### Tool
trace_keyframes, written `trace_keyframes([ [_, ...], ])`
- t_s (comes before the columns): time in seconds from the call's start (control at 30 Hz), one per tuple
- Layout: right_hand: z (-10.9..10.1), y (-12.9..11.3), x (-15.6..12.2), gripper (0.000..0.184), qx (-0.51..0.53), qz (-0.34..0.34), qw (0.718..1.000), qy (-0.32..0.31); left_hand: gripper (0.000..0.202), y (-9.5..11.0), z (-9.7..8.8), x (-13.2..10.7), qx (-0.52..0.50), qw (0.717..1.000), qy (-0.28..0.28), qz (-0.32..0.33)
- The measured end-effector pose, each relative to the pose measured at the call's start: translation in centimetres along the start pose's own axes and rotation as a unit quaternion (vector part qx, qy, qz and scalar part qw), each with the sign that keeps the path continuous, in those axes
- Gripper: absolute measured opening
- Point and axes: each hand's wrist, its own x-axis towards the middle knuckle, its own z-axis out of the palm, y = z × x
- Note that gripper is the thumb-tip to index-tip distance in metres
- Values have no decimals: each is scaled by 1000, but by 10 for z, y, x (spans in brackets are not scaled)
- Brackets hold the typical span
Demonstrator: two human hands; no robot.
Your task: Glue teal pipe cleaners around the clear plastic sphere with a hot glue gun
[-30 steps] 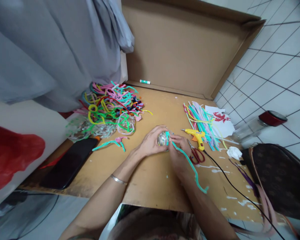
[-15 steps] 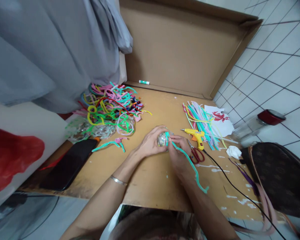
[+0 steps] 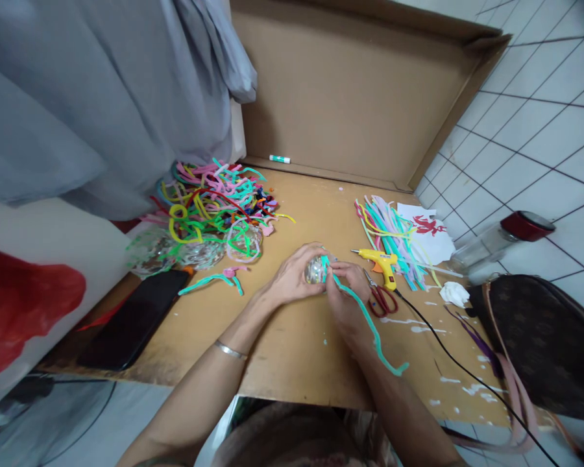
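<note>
My left hand (image 3: 294, 274) is wrapped round a clear, shiny ball (image 3: 314, 271) above the middle of the table. At the ball's right side, my right hand (image 3: 348, 292) pinches a turquoise pipe cleaner (image 3: 368, 319). One end of it lies against the ball, and the long loose end trails down over my right forearm. Just right of that hand lie red-handled scissors (image 3: 382, 301), partly covered by it, and a yellow hot glue gun (image 3: 382, 264) with a black cord. My fingertips hide part of the ball.
A tangled heap of coloured pipe cleaners (image 3: 209, 201) and clear balls (image 3: 199, 251) lies at left, near a black phone (image 3: 133, 321). Straight pipe cleaners (image 3: 392, 233), paper (image 3: 440, 240), a bottle (image 3: 491, 243) and a brown bag (image 3: 540, 344) stand right. Cardboard (image 3: 360, 91) rises behind a glue stick (image 3: 279, 159).
Almost nothing differs. Both hands stay at the ball, and the trailing end of the turquoise pipe cleaner has shifted very slightly.
</note>
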Motion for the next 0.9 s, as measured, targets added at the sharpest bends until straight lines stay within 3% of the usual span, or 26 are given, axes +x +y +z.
trace_keyframes([
  [0.9, -3, -1, 1, 14, 4, 6, 999, -34, 57, -1, 0, 0, 0, 1000, 3, 15],
])
